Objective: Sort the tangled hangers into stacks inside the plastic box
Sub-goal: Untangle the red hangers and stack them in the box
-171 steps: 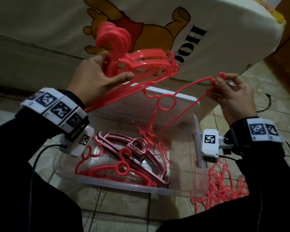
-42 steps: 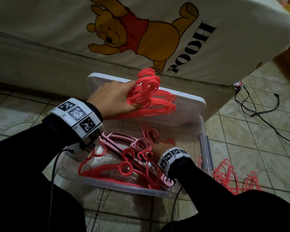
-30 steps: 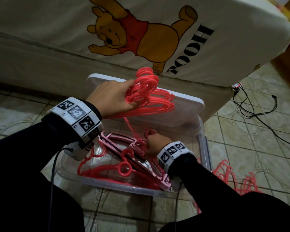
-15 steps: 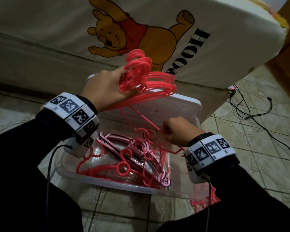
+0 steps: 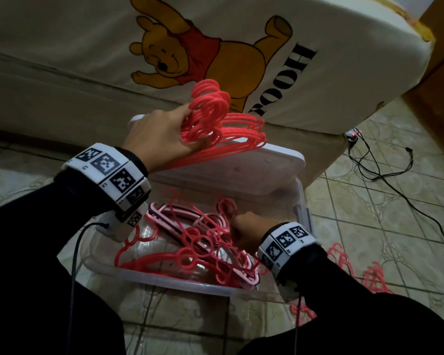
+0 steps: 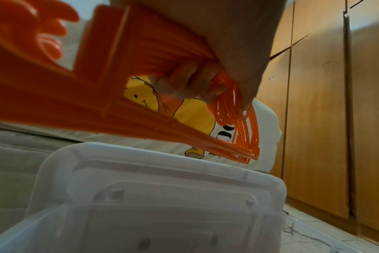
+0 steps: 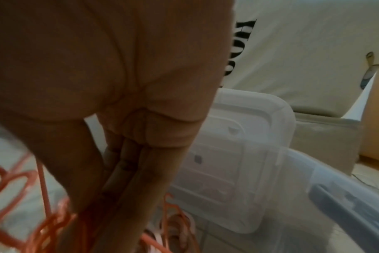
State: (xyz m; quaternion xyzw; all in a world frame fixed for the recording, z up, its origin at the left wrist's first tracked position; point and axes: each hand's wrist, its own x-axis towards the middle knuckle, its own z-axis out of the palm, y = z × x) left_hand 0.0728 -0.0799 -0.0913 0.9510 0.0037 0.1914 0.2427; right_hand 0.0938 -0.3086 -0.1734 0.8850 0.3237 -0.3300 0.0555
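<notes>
A: Head view. State each grip and the reason for it.

B: The left hand (image 5: 162, 135) is curled round a bundle of red hangers (image 5: 223, 124), hooks aligned, held above the white lid (image 5: 267, 165). My judgement: the sorted set is kept clear of the loose ones. The right hand (image 5: 249, 230) reaches into the plastic box (image 5: 180, 280) among the tangled hangers (image 5: 190, 249); whether it pinches one cannot be told here. More hangers (image 5: 369, 275) lie on the floor beside the box.

A: Left wrist view?

B: Fingers (image 6: 184, 82) are wrapped round the bundle near the hooks. The hanger arms fan out over the lid, apart from it. Open room lies below, toward the box.

A: Right wrist view?

B: It is blurred. The right hand's fingers point down, pressed together, among the red loops (image 7: 15, 181). A pinch is not confirmed. The box wall (image 7: 335, 188) stands near on the right, so any lift likely goes straight up to avoid snagging the rim.
</notes>
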